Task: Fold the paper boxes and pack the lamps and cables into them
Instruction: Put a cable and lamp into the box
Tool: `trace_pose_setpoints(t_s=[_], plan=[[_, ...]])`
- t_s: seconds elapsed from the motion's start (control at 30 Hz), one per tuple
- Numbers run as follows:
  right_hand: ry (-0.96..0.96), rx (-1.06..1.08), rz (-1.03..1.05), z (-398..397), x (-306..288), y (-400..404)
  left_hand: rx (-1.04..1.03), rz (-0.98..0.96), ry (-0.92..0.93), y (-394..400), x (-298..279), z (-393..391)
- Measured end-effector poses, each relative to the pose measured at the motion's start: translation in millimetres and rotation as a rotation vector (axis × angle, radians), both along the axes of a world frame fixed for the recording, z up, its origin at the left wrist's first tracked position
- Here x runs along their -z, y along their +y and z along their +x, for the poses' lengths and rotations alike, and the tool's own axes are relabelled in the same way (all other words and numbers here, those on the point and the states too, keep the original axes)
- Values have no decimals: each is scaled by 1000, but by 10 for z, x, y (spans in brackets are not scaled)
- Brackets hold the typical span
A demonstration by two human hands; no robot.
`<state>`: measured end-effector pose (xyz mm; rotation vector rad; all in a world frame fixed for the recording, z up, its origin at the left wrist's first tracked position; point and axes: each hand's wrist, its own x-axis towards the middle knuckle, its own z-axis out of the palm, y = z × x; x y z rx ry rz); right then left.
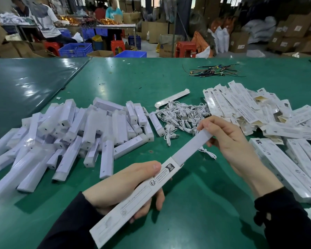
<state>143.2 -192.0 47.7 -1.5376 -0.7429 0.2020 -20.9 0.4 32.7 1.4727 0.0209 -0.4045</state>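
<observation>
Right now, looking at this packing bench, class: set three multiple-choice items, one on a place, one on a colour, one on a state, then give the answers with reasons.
1. Where does the heap of white cables lie?
A. Between the lamp pile and the flat boxes
B. In a blue crate
C. On the person's lap

2. What colour is the table?
A. Red
B. Green
C. Yellow

3. How far is the lamp in the paper box?
A. Fully inside
B. Partly inside
C. Lying apart from it

Answers:
1 A, with the lamp pile to one side and the flat boxes to the other.
2 B, green throughout.
3 B: the right hand holds the lamp's free end, while the left hand grips the box.
</observation>
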Motion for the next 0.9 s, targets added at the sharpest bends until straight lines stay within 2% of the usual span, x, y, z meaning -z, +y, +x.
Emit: trace_pose_setpoints(t_s=[0.17,0.33,0.43,0.5,0.6,0.7,0.77,0.9], plan=[[35,-2,-10,2,16,13,-27,-73,9,11,38,5],[-17,8,-50,31,-11,-38,-41,-170,-14,28,39,-4],[25,13,-67,8,-15,-34,-52,-127,-40,45,31,-6],[159,69,80,1,-52,-30,-61,-95,-60,60,17,-1],[466,122,378,10,-139,-53,-65,-124,-86,53,-24,2],[739,89,509,-31,-165,-39,-92,-117,-75,4,-40,11],[836,-9,472,-83,-156,-14,-100,-103,-65,-19,-37,18],[687,-278,71,-192,-167,21,-133,-103,-59,-22,-43,29]])
